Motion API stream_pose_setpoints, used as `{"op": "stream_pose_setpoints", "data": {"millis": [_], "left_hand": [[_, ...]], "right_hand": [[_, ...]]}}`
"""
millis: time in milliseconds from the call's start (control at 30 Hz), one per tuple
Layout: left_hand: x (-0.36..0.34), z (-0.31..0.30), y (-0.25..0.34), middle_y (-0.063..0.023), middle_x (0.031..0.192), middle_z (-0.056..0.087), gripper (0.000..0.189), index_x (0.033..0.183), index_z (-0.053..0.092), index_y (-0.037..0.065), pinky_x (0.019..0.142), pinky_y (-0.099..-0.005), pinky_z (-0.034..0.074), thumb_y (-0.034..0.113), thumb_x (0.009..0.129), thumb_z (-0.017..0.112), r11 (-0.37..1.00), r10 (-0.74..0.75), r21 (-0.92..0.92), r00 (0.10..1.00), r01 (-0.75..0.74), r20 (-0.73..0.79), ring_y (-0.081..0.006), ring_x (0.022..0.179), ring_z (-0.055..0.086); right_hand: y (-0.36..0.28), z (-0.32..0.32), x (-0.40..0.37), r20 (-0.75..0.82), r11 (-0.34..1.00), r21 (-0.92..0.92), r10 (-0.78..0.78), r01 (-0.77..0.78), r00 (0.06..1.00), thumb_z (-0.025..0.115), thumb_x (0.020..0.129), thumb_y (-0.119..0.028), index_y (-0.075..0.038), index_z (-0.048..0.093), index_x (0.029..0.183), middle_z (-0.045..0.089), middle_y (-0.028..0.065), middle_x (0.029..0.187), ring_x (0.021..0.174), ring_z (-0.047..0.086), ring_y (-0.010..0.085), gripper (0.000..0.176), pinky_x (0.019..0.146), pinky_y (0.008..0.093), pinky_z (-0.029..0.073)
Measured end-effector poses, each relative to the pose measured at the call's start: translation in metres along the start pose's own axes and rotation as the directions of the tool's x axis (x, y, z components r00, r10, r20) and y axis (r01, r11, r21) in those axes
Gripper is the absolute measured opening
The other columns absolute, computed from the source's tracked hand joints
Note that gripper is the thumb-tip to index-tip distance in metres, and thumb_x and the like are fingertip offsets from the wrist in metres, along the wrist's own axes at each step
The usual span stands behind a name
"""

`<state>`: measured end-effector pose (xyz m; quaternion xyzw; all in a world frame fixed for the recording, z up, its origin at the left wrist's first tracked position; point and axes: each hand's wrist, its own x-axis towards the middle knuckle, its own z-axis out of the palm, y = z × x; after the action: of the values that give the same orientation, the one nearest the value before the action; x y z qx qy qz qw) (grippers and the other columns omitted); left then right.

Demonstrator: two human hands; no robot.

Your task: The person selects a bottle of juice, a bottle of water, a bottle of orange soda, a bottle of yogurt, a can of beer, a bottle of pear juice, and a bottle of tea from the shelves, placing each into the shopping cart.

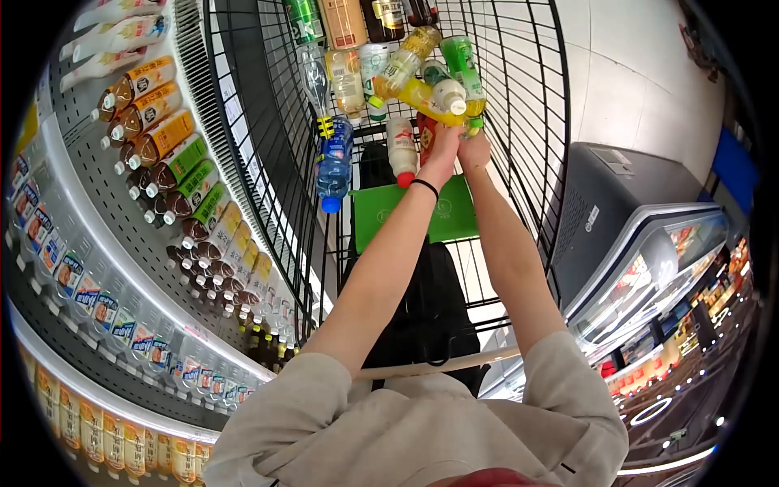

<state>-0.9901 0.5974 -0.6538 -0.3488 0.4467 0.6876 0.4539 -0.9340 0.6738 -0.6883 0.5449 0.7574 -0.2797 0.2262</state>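
Observation:
Both my arms reach forward into a black wire shopping cart [519, 73]. My left hand [444, 150] is at a red-labelled bottle [426, 134] and the lower end of a yellow bottle [430, 101]; its fingers are mostly hidden. Beside it, almost touching, my right hand [475, 148] is at the yellow cap of a green-labelled bottle [461, 58], its fingers hard to make out. A white bottle with a red cap [402, 146] stands left of my hands, and a blue bottle [334, 166] lies farther left. More bottles fill the far end of the cart.
Shelves of bottled drinks [174, 162] run along the left. A green panel [389, 215] and a black bag [422, 308] are in the near part of the cart, above its handle [446, 363]. At the right is a grey display freezer [604, 203] on a tiled floor.

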Motion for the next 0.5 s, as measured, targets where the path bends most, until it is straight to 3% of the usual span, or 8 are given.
{"op": "stream_pose_setpoints", "data": {"millis": [133, 233, 300, 333, 367, 500], "left_hand": [[0.013, 0.0, -0.003, -0.0072, 0.124, 0.058, 0.038, 0.128, 0.052, 0.002, 0.112, -0.033, 0.04, 0.011, 0.093, 0.06, 1.0, -0.01, -0.022, 1.0, 0.01, 0.004, -0.0185, 0.118, 0.055], [0.017, -0.004, 0.005, -0.0096, 0.128, 0.058, 0.042, 0.131, 0.05, 0.0, 0.115, -0.0346, 0.039, 0.012, 0.093, 0.062, 0.993, -0.098, -0.055, 0.989, 0.104, 0.109, -0.0211, 0.125, 0.054], [0.023, -0.005, 0.01, -0.0119, 0.131, 0.058, 0.045, 0.134, 0.05, -0.002, 0.118, -0.0377, 0.039, 0.015, 0.095, 0.063, 0.895, -0.215, -0.395, 0.976, 0.206, 0.022, -0.0236, 0.13, 0.053], [0.027, -0.011, 0.01, -0.0128, 0.132, 0.058, 0.05, 0.139, 0.047, -0.003, 0.12, -0.0402, 0.038, 0.014, 0.095, 0.064, 0.879, -0.237, -0.413, 0.97, 0.238, 0.056, -0.0249, 0.131, 0.053], [0.028, -0.012, 0.007, -0.0128, 0.132, 0.058, 0.05, 0.139, 0.047, -0.003, 0.12, -0.0402, 0.038, 0.014, 0.095, 0.064, 0.879, -0.238, -0.413, 0.97, 0.239, 0.055, -0.0249, 0.131, 0.053], [0.025, -0.01, 0.003, -0.0113, 0.137, 0.056, 0.06, 0.147, 0.041, 0.0, 0.118, -0.0395, 0.039, 0.015, 0.096, 0.069, 0.952, -0.154, -0.259, 0.986, 0.164, 0.057, -0.0244, 0.131, 0.054]], "right_hand": [[-0.009, -0.004, -0.008, -0.046, 0.999, -0.01, 0.047, -0.048, 0.998, 0.072, 0.087, -0.037, -0.006, 0.07, 0.11, 0.076, 0.022, 0.101, 0.096, 0.073, 0.0427, 0.038, 0.081, 0.0522, 0.058], [-0.014, -0.004, -0.011, -0.088, 0.997, 0.026, 0.069, -0.067, 0.994, 0.071, 0.088, -0.035, -0.007, 0.07, 0.111, 0.076, 0.0217, 0.101, 0.096, 0.074, 0.0422, 0.036, 0.081, 0.0517, 0.058], [-0.021, -0.002, -0.012, -0.111, 0.993, 0.074, 0.097, -0.089, 0.989, 0.071, 0.089, -0.033, -0.008, 0.071, 0.111, 0.076, 0.0206, 0.101, 0.095, 0.074, 0.0406, 0.033, 0.08, 0.0514, 0.058], [-0.024, 0.0, -0.014, -0.129, 0.985, 0.102, 0.154, -0.142, 0.979, 0.072, 0.088, -0.034, -0.009, 0.071, 0.11, 0.076, 0.0195, 0.1, 0.094, 0.074, 0.04, 0.033, 0.08, 0.0511, 0.057], [-0.026, 0.0, -0.016, -0.147, 0.972, 0.131, 0.214, -0.195, 0.966, 0.073, 0.088, -0.035, -0.009, 0.072, 0.109, 0.077, 0.0185, 0.099, 0.093, 0.074, 0.0394, 0.033, 0.079, 0.0509, 0.057], [-0.021, 0.001, -0.017, -0.13, 0.984, 0.081, 0.17, -0.16, 0.977, 0.074, 0.086, -0.036, -0.01, 0.072, 0.106, 0.077, 0.0166, 0.096, 0.091, 0.074, 0.0386, 0.033, 0.078, 0.0498, 0.057]]}}
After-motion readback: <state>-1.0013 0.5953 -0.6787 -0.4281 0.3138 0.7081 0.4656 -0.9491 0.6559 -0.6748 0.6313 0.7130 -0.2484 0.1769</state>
